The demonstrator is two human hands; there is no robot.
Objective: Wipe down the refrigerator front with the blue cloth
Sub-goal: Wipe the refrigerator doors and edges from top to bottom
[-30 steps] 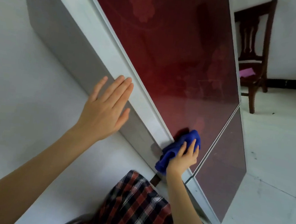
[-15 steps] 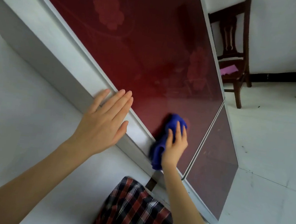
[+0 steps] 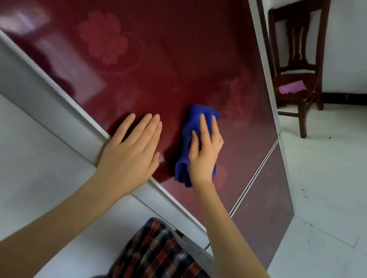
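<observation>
Right hand (image 3: pixel 204 156), fingers straight, presses blue cloth (image 3: pixel 190 124) on refrigerator front (image 3: pixel 163 58); left hand (image 3: pixel 131 154) lies flat beside it. Wiping seems partial: panel above the grip is likely unwiped.

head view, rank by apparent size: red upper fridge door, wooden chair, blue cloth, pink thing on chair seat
1. red upper door
2. wooden chair
3. blue cloth, partly hidden under the right hand
4. pink thing

The chair and pink thing are farther off, so they look smaller than they are.
</observation>
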